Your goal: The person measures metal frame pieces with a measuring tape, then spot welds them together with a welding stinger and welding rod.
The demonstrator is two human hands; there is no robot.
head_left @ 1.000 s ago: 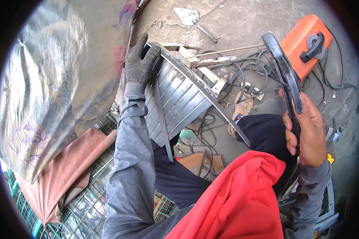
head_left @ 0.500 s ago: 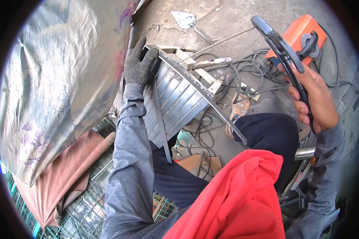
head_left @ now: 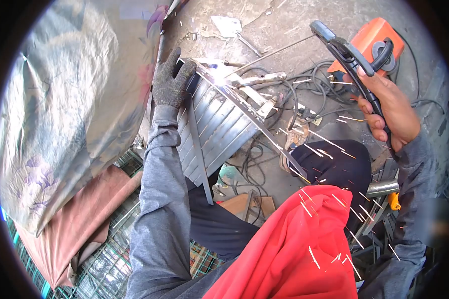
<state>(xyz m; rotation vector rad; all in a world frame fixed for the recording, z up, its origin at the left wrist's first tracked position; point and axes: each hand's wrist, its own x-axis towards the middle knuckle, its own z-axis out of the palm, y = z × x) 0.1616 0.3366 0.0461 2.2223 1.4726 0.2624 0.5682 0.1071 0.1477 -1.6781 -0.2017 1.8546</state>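
My bare right hand (head_left: 391, 109) is closed round the black handle of a welding electrode holder (head_left: 351, 57). From its jaws a thin welding rod (head_left: 272, 54) slants down-left to a bright arc on the edge of a slatted metal panel (head_left: 217, 122). Sparks streak from there across my knee and the red cloth (head_left: 289, 249) over my lap. At the panel's upper left corner, my left hand (head_left: 172, 82) in a dark knitted glove grips the metal, thumb apart from the fingers. Flat metal strips run along the panel's right edge and down its left side.
An orange machine (head_left: 379, 42) with a handle and dial stands upper right, with black cables (head_left: 314, 82) tangled on the floor. A trowel-like tool (head_left: 227, 26) lies at the top. Silvery sheeting (head_left: 75, 99) and pinkish cloth (head_left: 80, 219) over green wire mesh fill the left.
A bright arc and flying sparks have appeared where the rod tip meets the panel edge. My right hand has shifted slightly down and left; my left hand keeps its place on the panel.
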